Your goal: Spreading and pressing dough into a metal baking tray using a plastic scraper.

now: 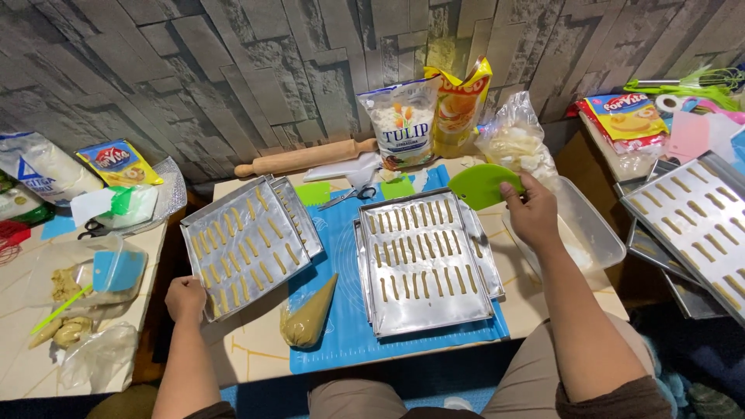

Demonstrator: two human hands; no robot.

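My left hand (186,299) grips the near corner of a metal baking tray (229,291) lined with several piped dough sticks, at the left of the low table. Out over the table's right side, my right hand (532,213) holds a green plastic dough scraper (477,186). Between the hands sits a second tray (458,314) on a blue silicone mat (341,341), also lined with dough sticks. A filled piping bag (308,316) of tan dough lies on the mat between the two trays.
A wooden rolling pin (306,157), scissors (347,196), flour bags (405,120) and a clear plastic tub (601,233) line the back and right. More filled trays (691,217) stand at far right. A side table (23,310) at left holds dough scraps, bags and a blue scraper (118,269).
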